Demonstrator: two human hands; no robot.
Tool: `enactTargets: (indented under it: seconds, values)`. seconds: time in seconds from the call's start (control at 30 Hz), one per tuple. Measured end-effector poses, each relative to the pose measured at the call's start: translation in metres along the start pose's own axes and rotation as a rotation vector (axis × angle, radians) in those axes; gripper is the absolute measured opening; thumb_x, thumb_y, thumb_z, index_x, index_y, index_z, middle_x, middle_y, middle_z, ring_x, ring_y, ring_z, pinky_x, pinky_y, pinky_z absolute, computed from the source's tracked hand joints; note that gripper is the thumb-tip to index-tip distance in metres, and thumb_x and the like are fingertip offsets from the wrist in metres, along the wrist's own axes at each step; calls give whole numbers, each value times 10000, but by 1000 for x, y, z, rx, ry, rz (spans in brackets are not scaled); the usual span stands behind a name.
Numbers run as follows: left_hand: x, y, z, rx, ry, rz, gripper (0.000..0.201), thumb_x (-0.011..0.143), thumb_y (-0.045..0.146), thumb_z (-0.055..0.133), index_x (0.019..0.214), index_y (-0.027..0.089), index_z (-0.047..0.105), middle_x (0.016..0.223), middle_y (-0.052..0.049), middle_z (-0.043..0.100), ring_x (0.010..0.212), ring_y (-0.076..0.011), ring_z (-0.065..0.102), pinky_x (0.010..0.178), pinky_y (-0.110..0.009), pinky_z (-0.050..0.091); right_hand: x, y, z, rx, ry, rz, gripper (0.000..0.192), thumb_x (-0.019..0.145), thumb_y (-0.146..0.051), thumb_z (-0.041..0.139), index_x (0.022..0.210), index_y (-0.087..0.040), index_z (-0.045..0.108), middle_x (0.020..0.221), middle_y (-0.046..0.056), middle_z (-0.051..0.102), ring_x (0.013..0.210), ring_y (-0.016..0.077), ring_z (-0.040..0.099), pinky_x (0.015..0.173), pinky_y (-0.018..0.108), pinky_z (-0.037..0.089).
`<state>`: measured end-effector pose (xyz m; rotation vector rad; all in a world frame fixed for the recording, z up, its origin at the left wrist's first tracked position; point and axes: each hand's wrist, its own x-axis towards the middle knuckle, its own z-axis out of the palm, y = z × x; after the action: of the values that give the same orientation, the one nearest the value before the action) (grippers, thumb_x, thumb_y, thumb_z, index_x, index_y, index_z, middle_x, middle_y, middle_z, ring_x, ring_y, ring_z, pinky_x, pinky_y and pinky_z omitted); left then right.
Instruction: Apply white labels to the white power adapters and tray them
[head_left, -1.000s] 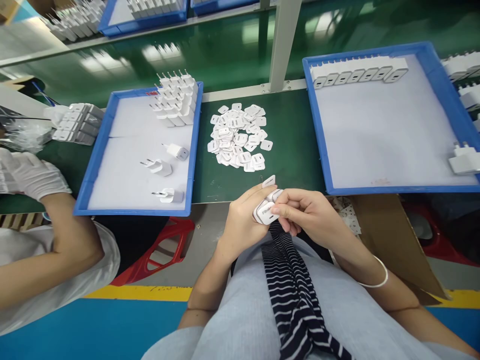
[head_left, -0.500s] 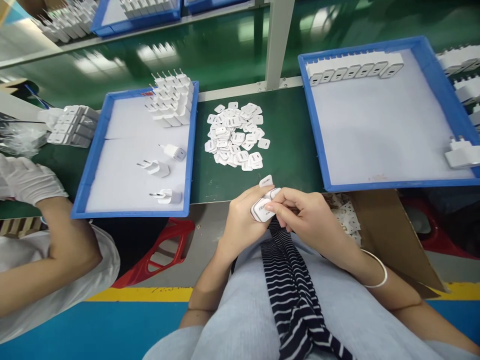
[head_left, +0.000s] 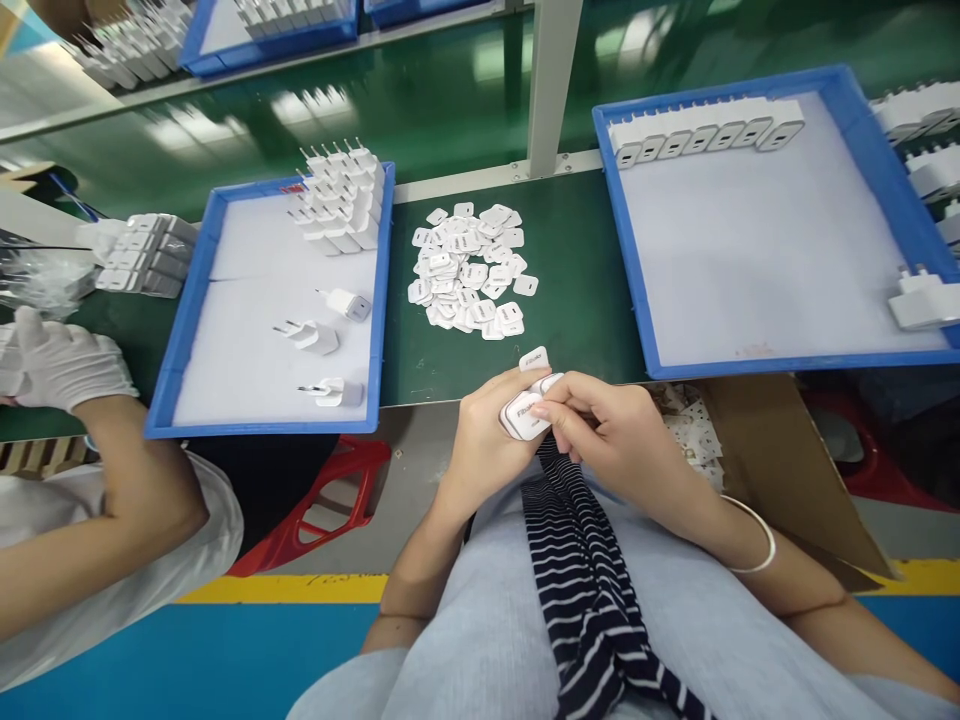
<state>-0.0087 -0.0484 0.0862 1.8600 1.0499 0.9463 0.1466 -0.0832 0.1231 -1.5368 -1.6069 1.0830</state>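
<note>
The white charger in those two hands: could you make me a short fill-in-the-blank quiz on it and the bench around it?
1. Both hands, left hand and right hand, hold one white ____ between them.
2. The loose pile of white covers lies on the ____ mat between the two trays.
3. The left tray has a rim coloured ____.
4. Three chargers lie apart from the stack in the ____ tray.

Missing words: charger; green; blue; left

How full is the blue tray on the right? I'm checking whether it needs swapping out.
Mostly empty. The right blue tray holds one row of chargers along its far edge and one loose charger near the right side.
</note>
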Motion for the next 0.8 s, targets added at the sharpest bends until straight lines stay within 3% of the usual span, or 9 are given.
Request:
enactTargets:
  seconds: [0.17, 0.53, 0.8]
  values:
    - [1, 0, 0, -26, -47, 24, 256, 849, 141, 690, 1092, 207, 737, 1081, -53, 777, 987, -187, 724, 870, -288, 569, 1, 0, -1, 48, -26, 26, 271, 977, -227, 561, 710, -217, 521, 563, -43, 582, 501, 114, 530, 559, 268, 403]
    - [-2, 1, 2, -20, -101, -9, 243, 838, 103, 662, 1053, 194, 728, 1097, -48, 769, 992, -180, 713, 884, -289, 566, -3, 0, -3, -169, -2, -74, 215, 944, -172, 547, 742, -202, 482, 569, -59, 490, 471, 85, 399, 506, 242, 292]
    - [-5, -2, 3, 23, -110, 82, 248, 853, 92, 633, 1067, 197, 701, 1059, -44, 768, 972, -177, 710, 859, -291, 569, -2, -5, -9, -173, -78, -19, 260, 923, -147, 530, 699, -211, 415, 561, -58, 444, 489, 96, 383, 528, 260, 258]
